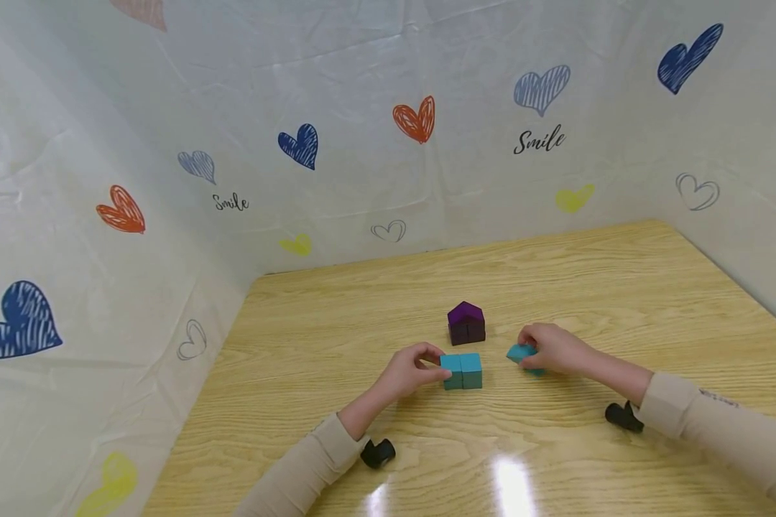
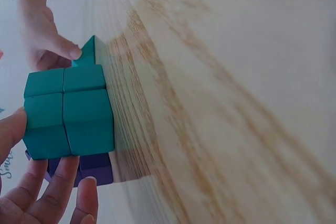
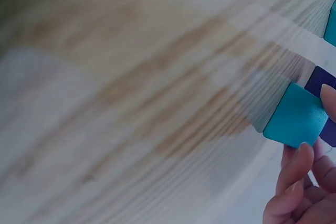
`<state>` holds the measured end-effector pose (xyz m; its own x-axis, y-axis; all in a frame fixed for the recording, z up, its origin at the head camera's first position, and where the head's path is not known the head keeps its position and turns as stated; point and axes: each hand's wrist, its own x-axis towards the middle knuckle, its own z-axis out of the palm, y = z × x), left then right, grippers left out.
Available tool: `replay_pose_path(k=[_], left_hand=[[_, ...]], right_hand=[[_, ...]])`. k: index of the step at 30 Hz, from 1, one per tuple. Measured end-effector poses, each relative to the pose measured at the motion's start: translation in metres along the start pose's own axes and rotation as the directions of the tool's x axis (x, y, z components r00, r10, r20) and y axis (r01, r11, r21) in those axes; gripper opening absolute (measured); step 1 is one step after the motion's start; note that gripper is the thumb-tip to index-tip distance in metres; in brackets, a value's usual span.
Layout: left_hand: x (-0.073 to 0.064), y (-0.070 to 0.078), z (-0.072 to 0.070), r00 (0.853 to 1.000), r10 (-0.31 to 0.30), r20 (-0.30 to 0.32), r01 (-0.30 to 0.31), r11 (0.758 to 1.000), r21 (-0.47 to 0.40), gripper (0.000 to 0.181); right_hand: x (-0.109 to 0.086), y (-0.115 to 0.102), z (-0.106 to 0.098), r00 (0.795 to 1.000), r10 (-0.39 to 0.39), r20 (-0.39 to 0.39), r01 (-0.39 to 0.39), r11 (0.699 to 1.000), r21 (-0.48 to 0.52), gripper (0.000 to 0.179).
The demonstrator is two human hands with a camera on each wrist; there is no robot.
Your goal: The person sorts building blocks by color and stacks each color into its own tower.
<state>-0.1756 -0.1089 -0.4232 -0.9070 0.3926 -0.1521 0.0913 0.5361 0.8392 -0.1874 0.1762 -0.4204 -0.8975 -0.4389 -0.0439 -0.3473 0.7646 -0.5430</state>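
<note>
A block of teal cubes (image 1: 470,371) stands on the table in the head view, its cubes side by side. My left hand (image 1: 405,370) grips the left end, thumb on the near side and fingers behind; the left wrist view shows the cubes (image 2: 88,121) close up. To the right, my right hand (image 1: 559,350) pinches a teal triangular block (image 1: 521,352) at table height. One flat teal face (image 3: 295,116) shows between its thumb and fingers in the right wrist view. Whether this block touches the table is hard to tell.
Behind the teal cubes stands a small house shape of dark purple cubes (image 1: 467,333) with a purple roof (image 1: 465,313). The wooden table (image 1: 336,316) meets a white sheet printed with hearts (image 1: 349,194) at its back and sides.
</note>
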Motion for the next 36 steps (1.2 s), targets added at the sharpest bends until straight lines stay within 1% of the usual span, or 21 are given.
replay_pose_path(k=[3,6,11,15,22,26,31,36], left_hand=[[0.001,-0.001,0.0,1.0,-0.003,-0.001,0.003,1.0,0.0,0.028],[0.001,-0.001,0.0,1.0,-0.005,-0.002,0.005,1.0,-0.001,0.028],[0.001,0.0,-0.001,1.0,-0.004,0.002,0.004,1.0,-0.002,0.027],[0.001,0.0,-0.001,1.0,-0.005,0.007,0.005,1.0,0.002,0.028],[0.001,0.001,-0.001,1.0,-0.008,0.015,0.008,1.0,0.013,0.029],[0.002,-0.001,-0.001,1.0,-0.005,0.016,0.004,1.0,0.019,0.031],[0.001,-0.001,-0.003,1.0,-0.005,0.013,0.005,1.0,0.026,0.032],[-0.001,-0.001,-0.004,1.0,0.018,0.013,-0.018,1.0,0.022,0.032]], right_hand=[[0.002,0.002,-0.001,0.999,-0.039,0.009,0.039,0.999,0.025,0.032],[0.003,0.004,-0.001,0.996,-0.078,0.031,0.076,0.994,0.074,0.039],[0.007,0.013,-0.003,0.99,-0.109,0.093,0.09,0.979,0.182,0.046],[0.01,0.021,-0.004,0.983,-0.113,0.146,0.072,0.963,0.262,0.047],[0.011,0.029,-0.007,0.974,-0.114,0.195,0.046,0.946,0.32,0.04],[0.012,0.028,-0.006,0.974,-0.091,0.207,0.016,0.941,0.338,0.041],[0.011,0.027,-0.006,0.977,-0.07,0.202,-0.007,0.935,0.355,0.042],[0.01,0.026,-0.008,0.977,-0.063,0.205,-0.017,0.93,0.368,0.041]])
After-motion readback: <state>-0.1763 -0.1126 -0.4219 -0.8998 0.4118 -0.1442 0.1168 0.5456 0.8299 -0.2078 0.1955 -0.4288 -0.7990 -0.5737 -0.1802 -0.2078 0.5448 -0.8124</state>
